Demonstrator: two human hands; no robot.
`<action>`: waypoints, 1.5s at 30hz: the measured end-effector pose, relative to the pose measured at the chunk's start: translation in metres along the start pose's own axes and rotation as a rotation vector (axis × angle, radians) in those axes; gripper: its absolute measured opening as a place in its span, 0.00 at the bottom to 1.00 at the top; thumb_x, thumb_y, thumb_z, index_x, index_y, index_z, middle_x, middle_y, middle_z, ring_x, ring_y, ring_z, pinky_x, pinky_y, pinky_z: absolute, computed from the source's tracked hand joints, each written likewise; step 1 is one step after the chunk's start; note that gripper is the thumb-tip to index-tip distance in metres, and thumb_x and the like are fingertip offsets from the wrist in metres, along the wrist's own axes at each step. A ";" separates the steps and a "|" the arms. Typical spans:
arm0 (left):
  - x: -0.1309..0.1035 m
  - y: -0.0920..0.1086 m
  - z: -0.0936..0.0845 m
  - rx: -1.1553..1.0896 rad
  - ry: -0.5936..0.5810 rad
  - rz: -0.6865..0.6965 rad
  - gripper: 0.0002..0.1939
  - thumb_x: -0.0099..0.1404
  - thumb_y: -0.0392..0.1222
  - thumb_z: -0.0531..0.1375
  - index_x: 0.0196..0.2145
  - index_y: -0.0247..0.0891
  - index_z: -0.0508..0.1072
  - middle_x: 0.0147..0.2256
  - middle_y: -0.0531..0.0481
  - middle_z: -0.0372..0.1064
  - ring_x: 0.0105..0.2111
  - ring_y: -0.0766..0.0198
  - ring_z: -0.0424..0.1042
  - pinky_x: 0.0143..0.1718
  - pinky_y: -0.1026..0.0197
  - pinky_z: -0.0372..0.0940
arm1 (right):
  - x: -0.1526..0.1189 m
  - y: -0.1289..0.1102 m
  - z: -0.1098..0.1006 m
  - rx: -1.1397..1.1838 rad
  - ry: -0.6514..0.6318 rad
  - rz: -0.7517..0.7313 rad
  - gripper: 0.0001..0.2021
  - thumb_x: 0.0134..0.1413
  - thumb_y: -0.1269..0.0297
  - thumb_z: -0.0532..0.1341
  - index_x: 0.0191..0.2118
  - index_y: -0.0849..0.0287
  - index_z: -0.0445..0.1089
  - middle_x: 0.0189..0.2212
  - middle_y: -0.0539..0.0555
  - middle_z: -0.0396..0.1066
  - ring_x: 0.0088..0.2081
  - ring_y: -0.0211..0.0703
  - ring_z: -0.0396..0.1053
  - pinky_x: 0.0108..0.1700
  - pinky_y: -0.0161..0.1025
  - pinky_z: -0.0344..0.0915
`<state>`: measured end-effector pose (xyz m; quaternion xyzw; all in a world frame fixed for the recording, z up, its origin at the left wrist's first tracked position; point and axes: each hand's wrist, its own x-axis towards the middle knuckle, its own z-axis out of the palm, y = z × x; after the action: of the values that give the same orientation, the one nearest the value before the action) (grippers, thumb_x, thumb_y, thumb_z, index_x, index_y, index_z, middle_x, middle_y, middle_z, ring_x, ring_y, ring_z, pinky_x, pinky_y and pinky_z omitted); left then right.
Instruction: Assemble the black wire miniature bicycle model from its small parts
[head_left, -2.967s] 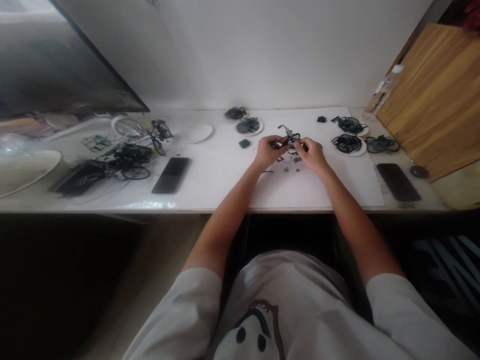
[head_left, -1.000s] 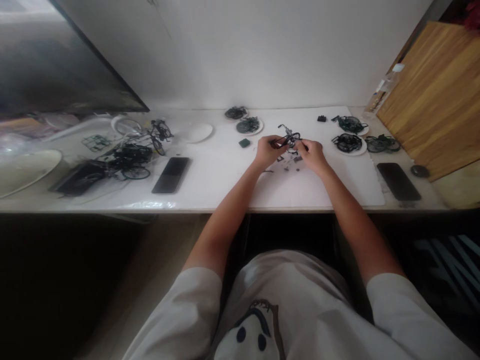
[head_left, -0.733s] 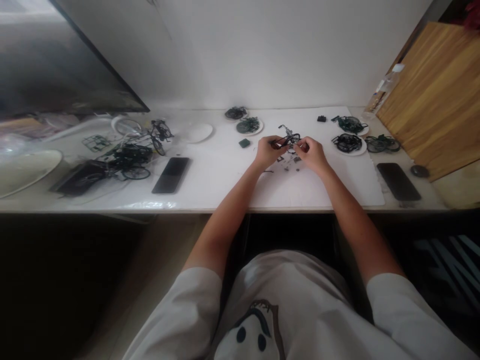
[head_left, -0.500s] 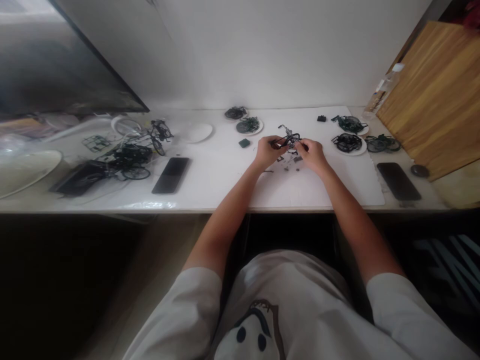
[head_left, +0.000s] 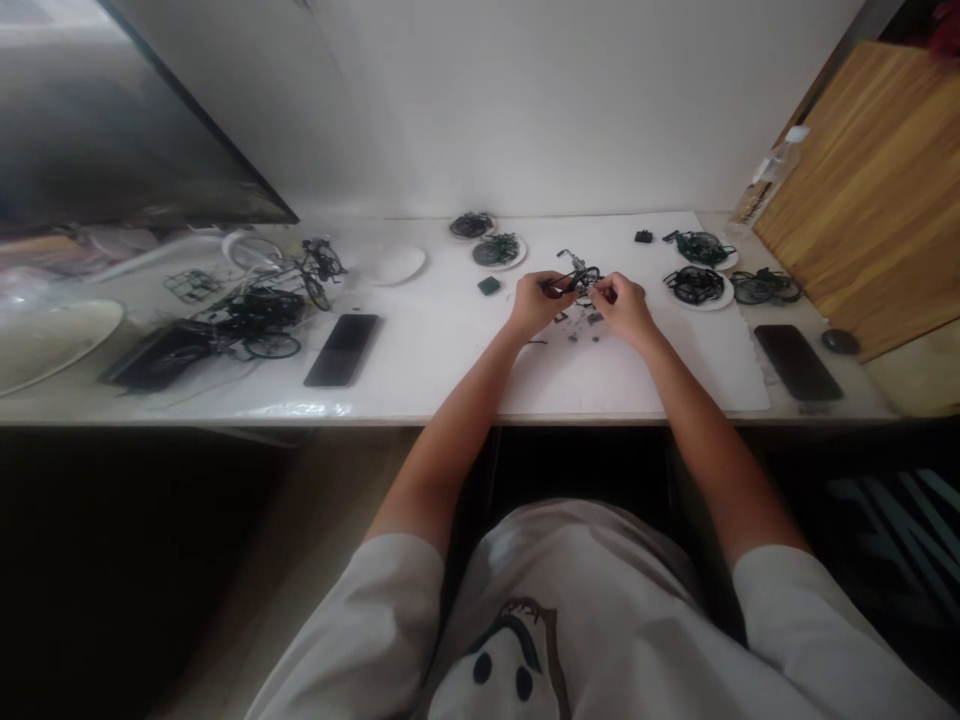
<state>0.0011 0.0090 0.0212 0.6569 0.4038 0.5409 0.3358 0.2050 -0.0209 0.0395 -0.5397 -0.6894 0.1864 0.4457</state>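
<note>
Over the white sheet on the table, my left hand [head_left: 535,303] is closed on a small dark model bicycle [head_left: 585,276] with wheels and a silvery handlebar end. My right hand [head_left: 621,304] pinches the same model from its right side, fingertips close to my left ones. Fingers cover part of the model, and whatever small piece may lie between the right fingertips is too small to make out. Several tiny loose parts [head_left: 576,328] lie on the sheet just below the hands. A small dark green block [head_left: 489,286] rests to the left.
Plates of dark parts stand behind left [head_left: 501,252] and at right [head_left: 697,288]. A phone [head_left: 342,350] lies left, another phone [head_left: 798,362] right. More model bicycles [head_left: 262,310] crowd the left side. A plastic bottle [head_left: 769,182] leans by the wooden board [head_left: 862,190].
Almost nothing differs. My right hand has shifted very slightly at the model; my left hand keeps its grip in the same place.
</note>
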 end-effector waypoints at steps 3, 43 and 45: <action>0.000 0.002 0.000 0.023 -0.001 0.011 0.15 0.53 0.45 0.77 0.30 0.36 0.78 0.25 0.52 0.67 0.26 0.69 0.59 0.25 0.63 0.58 | 0.002 0.003 0.001 -0.006 -0.010 -0.025 0.15 0.65 0.48 0.64 0.34 0.52 0.66 0.27 0.52 0.70 0.32 0.47 0.65 0.42 0.46 0.65; 0.000 -0.001 0.002 0.005 -0.002 -0.012 0.15 0.53 0.46 0.76 0.31 0.34 0.78 0.27 0.49 0.70 0.27 0.69 0.60 0.25 0.65 0.58 | -0.001 -0.004 -0.003 -0.027 -0.095 -0.042 0.17 0.70 0.49 0.57 0.34 0.56 0.70 0.28 0.55 0.72 0.33 0.47 0.66 0.43 0.45 0.62; 0.000 -0.002 0.002 0.007 0.001 0.002 0.15 0.53 0.46 0.75 0.31 0.34 0.78 0.27 0.49 0.70 0.27 0.69 0.60 0.25 0.65 0.58 | -0.001 -0.004 -0.004 -0.021 -0.092 -0.040 0.19 0.71 0.48 0.55 0.35 0.56 0.72 0.29 0.56 0.73 0.34 0.48 0.67 0.43 0.46 0.62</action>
<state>0.0024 0.0101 0.0193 0.6582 0.4052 0.5401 0.3330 0.2056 -0.0237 0.0439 -0.5214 -0.7216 0.1949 0.4116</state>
